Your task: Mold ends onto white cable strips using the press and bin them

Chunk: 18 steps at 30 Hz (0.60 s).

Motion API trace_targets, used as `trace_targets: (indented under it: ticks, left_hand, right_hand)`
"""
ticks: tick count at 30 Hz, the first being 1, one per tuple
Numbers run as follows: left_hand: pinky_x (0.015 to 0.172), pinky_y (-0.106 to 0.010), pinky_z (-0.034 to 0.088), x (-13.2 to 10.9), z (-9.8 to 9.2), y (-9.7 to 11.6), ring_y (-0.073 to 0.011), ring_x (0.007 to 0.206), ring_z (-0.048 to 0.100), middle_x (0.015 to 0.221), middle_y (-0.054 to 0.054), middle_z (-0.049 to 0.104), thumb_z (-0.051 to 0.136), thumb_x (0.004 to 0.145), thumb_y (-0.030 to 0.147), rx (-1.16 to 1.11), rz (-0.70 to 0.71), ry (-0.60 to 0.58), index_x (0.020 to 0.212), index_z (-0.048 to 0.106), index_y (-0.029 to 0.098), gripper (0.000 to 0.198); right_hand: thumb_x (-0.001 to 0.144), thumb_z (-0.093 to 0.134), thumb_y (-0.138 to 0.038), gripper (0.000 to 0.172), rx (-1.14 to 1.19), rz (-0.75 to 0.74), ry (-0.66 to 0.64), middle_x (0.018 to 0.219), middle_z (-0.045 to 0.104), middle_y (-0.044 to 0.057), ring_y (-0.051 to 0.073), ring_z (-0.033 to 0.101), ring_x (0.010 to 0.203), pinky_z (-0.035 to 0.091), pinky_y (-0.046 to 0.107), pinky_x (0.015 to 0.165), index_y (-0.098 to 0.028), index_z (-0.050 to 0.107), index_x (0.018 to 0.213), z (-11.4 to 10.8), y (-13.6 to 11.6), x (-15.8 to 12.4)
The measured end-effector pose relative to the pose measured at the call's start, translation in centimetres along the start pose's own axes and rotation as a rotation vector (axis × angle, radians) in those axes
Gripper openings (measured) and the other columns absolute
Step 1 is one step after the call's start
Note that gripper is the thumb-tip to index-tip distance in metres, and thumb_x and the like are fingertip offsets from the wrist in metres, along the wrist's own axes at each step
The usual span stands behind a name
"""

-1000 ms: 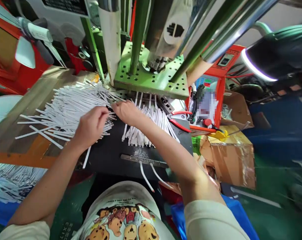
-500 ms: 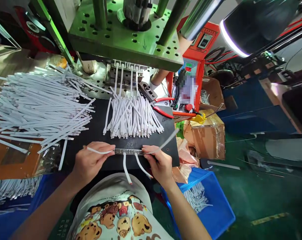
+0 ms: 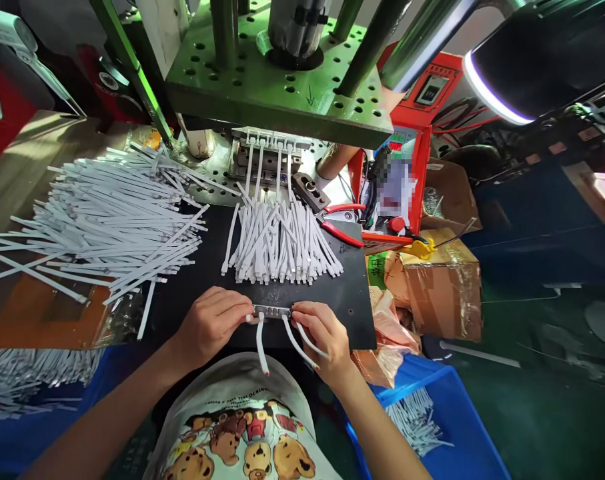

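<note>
Between my two hands is a narrow metal strip fixture (image 3: pixel 272 311) with slots along it, held level just above the black work surface's front edge. My left hand (image 3: pixel 213 325) pinches its left end and my right hand (image 3: pixel 326 337) its right end. Several short white flat cables hang from the strip toward me; one white cable (image 3: pixel 262 343) dangles near the left end, and two more are beside my right fingers. Beyond the strip, a bundle of white cables (image 3: pixel 285 247) lies on the black surface. A similar fixture (image 3: pixel 269 141) with cables in it sits under the green press (image 3: pixel 282 100).
A large heap of white cables (image 3: pixel 117 220) covers the left side. Red-handled pliers (image 3: pixel 342 230) lie right of the bundle, near a red control box (image 3: pixel 425 180). Blue bins (image 3: pixel 462 427) with cables stand low on both sides. A lamp (image 3: pixel 502 80) hangs at upper right.
The view has shifted, so the scene sits further right. The cable by my right hand, raised outward before, now hangs toward me. The left-end cable no longer sticks out over my left hand.
</note>
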<state>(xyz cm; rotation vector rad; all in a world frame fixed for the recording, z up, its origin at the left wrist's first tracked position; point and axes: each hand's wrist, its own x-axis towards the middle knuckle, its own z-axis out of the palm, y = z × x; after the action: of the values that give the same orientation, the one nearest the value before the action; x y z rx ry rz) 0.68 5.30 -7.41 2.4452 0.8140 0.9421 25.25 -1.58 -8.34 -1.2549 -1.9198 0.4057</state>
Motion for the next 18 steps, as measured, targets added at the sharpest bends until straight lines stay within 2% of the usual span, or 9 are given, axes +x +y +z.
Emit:
trace_targets:
  ticks: [3,4,6,8,10,12,14,16,18]
  left_hand:
    - [0.075,-0.032,0.047,0.1,0.5,0.2,-0.0165,0.087,0.066,0.092,-0.004,0.071,0.061,0.091,0.006,0.052,0.036,0.021,0.100,0.062,0.014,0.013]
    - [0.075,-0.032,0.047,0.1,0.5,0.4,-0.0169,0.087,0.066,0.092,-0.004,0.071,0.061,0.091,0.006,0.064,0.040,0.023,0.099,0.062,0.014,0.012]
    - [0.075,-0.032,0.048,0.2,0.1,0.7,-0.0175,0.087,0.065,0.092,-0.005,0.070,0.059,0.091,0.007,0.066,0.035,-0.002,0.098,0.063,0.014,0.010]
    - [0.076,-0.033,0.049,0.7,-1.0,0.7,-0.0182,0.088,0.064,0.094,-0.005,0.069,0.056,0.092,0.007,0.038,0.040,-0.100,0.099,0.063,0.014,0.012]
    - [0.082,-0.032,0.052,2.1,-2.7,-0.5,-0.0184,0.095,0.064,0.101,-0.006,0.069,0.052,0.094,0.008,-0.015,0.092,-0.239,0.105,0.064,0.015,0.018]
    - [0.090,-0.030,0.053,5.0,-4.6,-3.1,-0.0176,0.103,0.063,0.108,-0.007,0.067,0.048,0.096,0.009,-0.031,0.133,-0.322,0.112,0.064,0.015,0.023]
    - [0.095,-0.030,0.053,9.3,-5.9,-6.9,-0.0173,0.108,0.062,0.112,-0.008,0.066,0.044,0.098,0.009,0.090,0.065,-0.292,0.117,0.063,0.012,0.027]
    - [0.096,-0.035,0.052,14.1,-6.5,-11.0,-0.0204,0.110,0.061,0.121,-0.010,0.061,0.039,0.101,0.014,0.312,-0.118,-0.234,0.127,0.057,0.008,0.033]
    - [0.095,-0.040,0.052,18.6,-6.6,-14.3,-0.0223,0.110,0.061,0.126,-0.011,0.057,0.037,0.104,0.021,0.431,-0.231,-0.163,0.131,0.054,0.007,0.035]
  right_hand:
    - [0.092,0.051,-0.005,0.026,0.000,0.001,-0.014,0.102,0.068,0.010,0.021,0.066,0.095,0.057,0.037,0.081,-0.021,0.061,0.110,-0.6,-0.2,0.2]
    - [0.093,0.050,-0.006,0.024,0.005,0.007,-0.067,0.102,0.068,0.010,0.020,0.066,0.095,0.057,0.036,0.080,-0.020,0.061,0.109,-1.2,-0.2,0.5]
    - [0.095,0.048,-0.009,0.024,0.018,0.005,-0.285,0.104,0.069,0.009,0.019,0.067,0.094,0.056,0.032,0.080,-0.020,0.063,0.109,-2.8,0.2,2.1]
    - [0.096,0.048,-0.012,0.025,0.009,-0.022,-0.501,0.107,0.070,0.008,0.017,0.068,0.093,0.056,0.029,0.080,-0.021,0.065,0.112,-4.6,1.1,5.0]
    - [0.096,0.050,-0.016,0.024,-0.060,-0.038,-0.526,0.107,0.071,0.007,0.018,0.069,0.094,0.056,0.029,0.081,-0.021,0.066,0.113,-5.7,2.8,9.5]
    - [0.096,0.053,-0.019,0.021,-0.214,0.000,-0.375,0.104,0.071,0.010,0.022,0.068,0.094,0.054,0.034,0.083,-0.018,0.067,0.111,-5.6,5.3,15.1]
    - [0.094,0.051,-0.016,0.027,-0.455,0.092,-0.224,0.108,0.068,0.017,0.028,0.065,0.096,0.052,0.041,0.086,-0.012,0.066,0.115,-4.4,8.1,21.0]
    - [0.096,0.041,-0.012,0.034,-0.569,0.188,-0.180,0.115,0.066,0.022,0.033,0.061,0.106,0.048,0.047,0.093,-0.008,0.063,0.121,-2.6,10.6,26.1]
    - [0.099,0.035,-0.012,0.037,-0.577,0.195,-0.182,0.123,0.063,0.022,0.034,0.057,0.115,0.044,0.050,0.098,-0.008,0.061,0.125,-1.1,12.1,29.6]
